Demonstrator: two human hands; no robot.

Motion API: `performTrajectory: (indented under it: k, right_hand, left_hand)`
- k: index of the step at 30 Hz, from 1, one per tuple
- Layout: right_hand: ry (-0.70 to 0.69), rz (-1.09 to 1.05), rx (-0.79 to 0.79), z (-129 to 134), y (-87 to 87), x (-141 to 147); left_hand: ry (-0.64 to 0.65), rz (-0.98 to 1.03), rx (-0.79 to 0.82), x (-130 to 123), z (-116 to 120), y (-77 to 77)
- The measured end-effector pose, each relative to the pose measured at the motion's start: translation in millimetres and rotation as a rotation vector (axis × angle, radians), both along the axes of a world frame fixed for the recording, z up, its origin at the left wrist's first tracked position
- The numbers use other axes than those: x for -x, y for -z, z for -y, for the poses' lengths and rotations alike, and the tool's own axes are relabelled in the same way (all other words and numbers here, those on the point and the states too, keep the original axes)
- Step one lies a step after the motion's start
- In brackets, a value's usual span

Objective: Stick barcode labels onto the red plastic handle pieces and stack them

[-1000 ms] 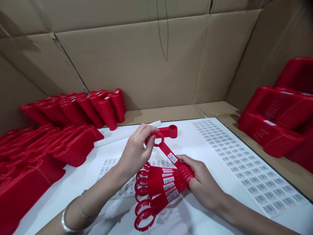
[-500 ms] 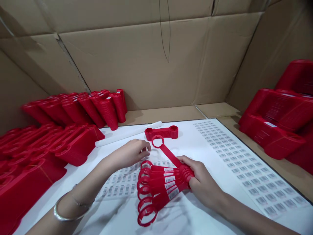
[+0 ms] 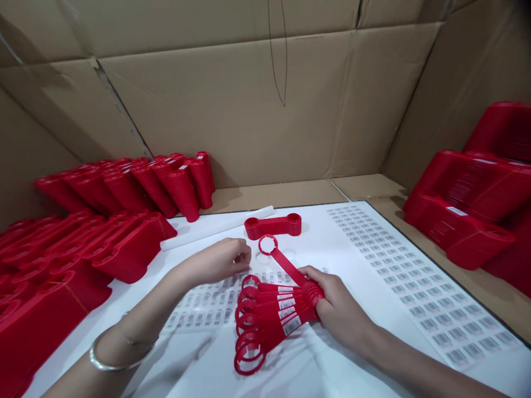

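My right hand (image 3: pixel 338 301) grips a fan of red plastic strips with ring ends (image 3: pixel 274 312) at their gathered right end. Several of the strips carry white barcode labels (image 3: pixel 287 312). A single strip (image 3: pixel 286 266) without a visible label sticks out above the rest, its ring toward the back. Over a sheet of barcode labels (image 3: pixel 203 309) on the table, my left hand (image 3: pixel 226 258) is closed, fingers curled and pressed together. Whatever its fingertips hold, if anything, is hidden. Part of the sheet lies beneath the fan.
Behind the hands lies a stack of red strips (image 3: pixel 274 225), beside a white roll (image 3: pixel 215 228). Red bundles fill the left (image 3: pixel 128 249) and right (image 3: pixel 460 226) sides. Another barcode sheet (image 3: pixel 415 287) covers the right of the white table (image 3: pixel 199 365). Cardboard walls (image 3: pixel 249 110) stand behind.
My left hand has drawn slightly left, and its fingers have curled closer over the label sheet. The fan has shifted slightly, and its upper strip has tipped down a little.
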State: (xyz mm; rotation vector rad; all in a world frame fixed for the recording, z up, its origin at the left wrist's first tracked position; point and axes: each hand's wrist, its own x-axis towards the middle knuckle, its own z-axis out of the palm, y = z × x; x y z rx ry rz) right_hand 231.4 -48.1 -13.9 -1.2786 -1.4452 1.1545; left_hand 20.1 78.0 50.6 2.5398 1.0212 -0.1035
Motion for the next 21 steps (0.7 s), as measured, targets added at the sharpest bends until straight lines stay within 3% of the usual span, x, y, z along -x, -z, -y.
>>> performTrajectory:
  k: [3, 6, 12, 21]
  right_hand:
    - [0.007, 0.018, -0.014, -0.9, -0.6, 0.0]
    - [0.007, 0.050, -0.039, -0.5, -2.4, -0.3]
    - [-0.016, 0.089, -0.073, 3.2, -6.3, -0.1]
    - [-0.025, 0.101, -0.080, 3.7, -7.5, 0.7]
  left_hand:
    - [-0.015, 0.033, 0.120, -1.3, 8.4, -23.7]
    - [-0.091, 0.196, 0.269, -14.5, 24.9, -30.7]
    - [-0.142, 0.375, 0.434, -46.0, 48.6, -6.1]
    - [-0.154, 0.387, 0.446, -45.0, 43.0, 3.9]
